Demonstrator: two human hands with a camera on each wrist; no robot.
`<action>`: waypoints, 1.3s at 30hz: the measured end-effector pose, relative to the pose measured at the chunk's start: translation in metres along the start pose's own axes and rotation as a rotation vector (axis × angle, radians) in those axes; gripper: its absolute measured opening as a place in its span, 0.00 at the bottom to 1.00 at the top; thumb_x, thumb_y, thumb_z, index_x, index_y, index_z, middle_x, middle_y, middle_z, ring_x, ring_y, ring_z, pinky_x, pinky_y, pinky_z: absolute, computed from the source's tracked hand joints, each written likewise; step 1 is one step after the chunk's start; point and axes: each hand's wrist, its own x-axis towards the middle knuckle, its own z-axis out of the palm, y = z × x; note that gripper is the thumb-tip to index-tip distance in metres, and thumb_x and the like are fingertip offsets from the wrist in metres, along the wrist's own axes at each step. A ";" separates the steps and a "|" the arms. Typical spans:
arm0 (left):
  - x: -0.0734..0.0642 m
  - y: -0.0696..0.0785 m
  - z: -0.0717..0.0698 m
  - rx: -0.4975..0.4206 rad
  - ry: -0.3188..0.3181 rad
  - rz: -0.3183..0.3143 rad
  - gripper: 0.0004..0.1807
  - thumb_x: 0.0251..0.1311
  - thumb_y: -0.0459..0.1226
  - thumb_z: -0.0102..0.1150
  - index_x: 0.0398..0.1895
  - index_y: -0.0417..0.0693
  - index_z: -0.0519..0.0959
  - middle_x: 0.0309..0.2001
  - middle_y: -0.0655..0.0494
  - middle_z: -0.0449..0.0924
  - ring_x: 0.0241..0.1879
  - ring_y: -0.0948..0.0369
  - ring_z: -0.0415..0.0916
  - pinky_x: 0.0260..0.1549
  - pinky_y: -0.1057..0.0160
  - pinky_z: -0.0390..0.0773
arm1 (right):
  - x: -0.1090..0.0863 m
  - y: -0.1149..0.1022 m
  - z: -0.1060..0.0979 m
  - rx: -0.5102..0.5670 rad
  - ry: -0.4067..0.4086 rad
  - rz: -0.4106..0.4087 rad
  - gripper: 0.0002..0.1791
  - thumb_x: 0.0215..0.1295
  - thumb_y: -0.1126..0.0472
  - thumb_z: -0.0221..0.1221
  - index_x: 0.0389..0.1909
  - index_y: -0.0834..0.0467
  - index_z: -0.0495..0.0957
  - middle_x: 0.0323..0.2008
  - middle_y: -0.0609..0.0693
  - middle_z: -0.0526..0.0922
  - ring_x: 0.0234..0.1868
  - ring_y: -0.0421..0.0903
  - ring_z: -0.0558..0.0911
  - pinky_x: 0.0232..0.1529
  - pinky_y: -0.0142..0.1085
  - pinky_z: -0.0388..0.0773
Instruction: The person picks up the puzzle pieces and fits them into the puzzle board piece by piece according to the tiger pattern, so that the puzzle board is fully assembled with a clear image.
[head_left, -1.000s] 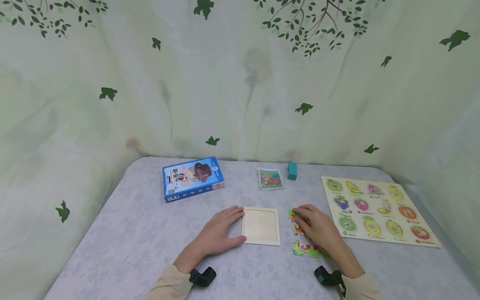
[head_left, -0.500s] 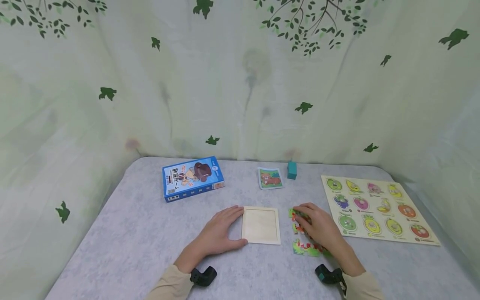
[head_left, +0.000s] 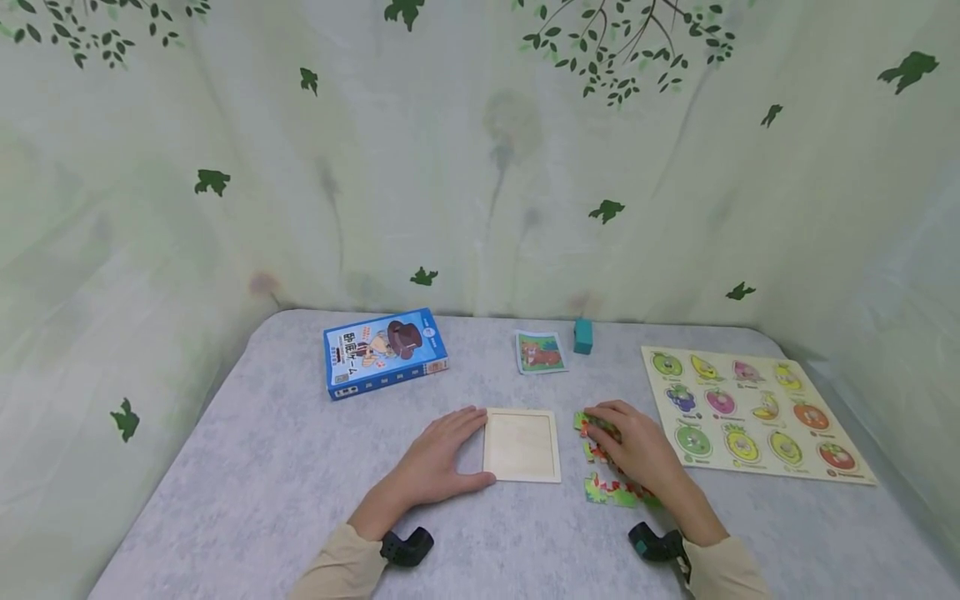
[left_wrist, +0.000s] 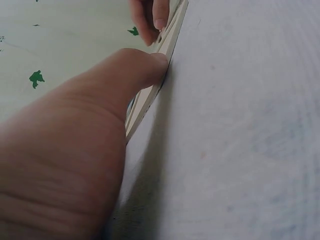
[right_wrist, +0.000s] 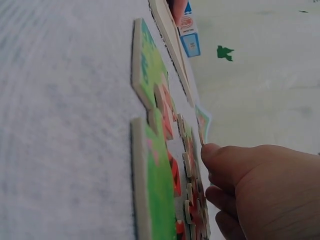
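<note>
One wooden tray (head_left: 521, 446) touching left hand (head_left: 441, 461), puzzle pieces (head_left: 611, 492) under right hand (head_left: 639, 444), “ゲーム” box (head_left: 386, 354)

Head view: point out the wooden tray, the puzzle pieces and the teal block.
Wooden tray (head_left: 522, 446): head view, bare inner floor.
Puzzle pieces (head_left: 619, 494): head view, near row.
Teal block (head_left: 582, 338): head view, front face.

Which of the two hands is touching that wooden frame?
The left hand: its thumb is against the frame, while the right hand is at the puzzle pieces.
</note>
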 end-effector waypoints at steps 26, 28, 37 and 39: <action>0.003 0.003 0.002 0.012 -0.004 -0.008 0.49 0.58 0.62 0.68 0.77 0.46 0.67 0.78 0.49 0.63 0.78 0.48 0.58 0.75 0.40 0.61 | 0.007 -0.014 -0.012 0.034 0.005 -0.033 0.17 0.67 0.60 0.69 0.56 0.55 0.86 0.52 0.51 0.85 0.50 0.49 0.86 0.47 0.45 0.86; 0.004 0.003 0.003 0.003 -0.006 -0.009 0.49 0.58 0.63 0.68 0.77 0.46 0.67 0.78 0.50 0.63 0.78 0.49 0.58 0.75 0.40 0.61 | 0.006 -0.015 -0.012 0.046 -0.003 -0.022 0.17 0.67 0.59 0.69 0.56 0.55 0.86 0.53 0.51 0.85 0.49 0.48 0.86 0.46 0.44 0.86; 0.000 0.000 0.002 0.012 -0.007 -0.024 0.49 0.58 0.62 0.68 0.77 0.46 0.67 0.78 0.50 0.63 0.78 0.49 0.58 0.74 0.40 0.61 | 0.005 -0.024 -0.003 0.074 -0.032 -0.005 0.17 0.68 0.58 0.68 0.56 0.53 0.86 0.53 0.49 0.85 0.44 0.42 0.83 0.40 0.35 0.82; 0.001 0.000 0.002 0.012 -0.002 -0.021 0.49 0.58 0.61 0.69 0.77 0.46 0.67 0.78 0.50 0.63 0.78 0.49 0.58 0.74 0.40 0.61 | 0.006 -0.025 -0.002 0.075 -0.023 -0.009 0.17 0.68 0.58 0.69 0.56 0.54 0.86 0.53 0.49 0.85 0.46 0.44 0.84 0.41 0.37 0.84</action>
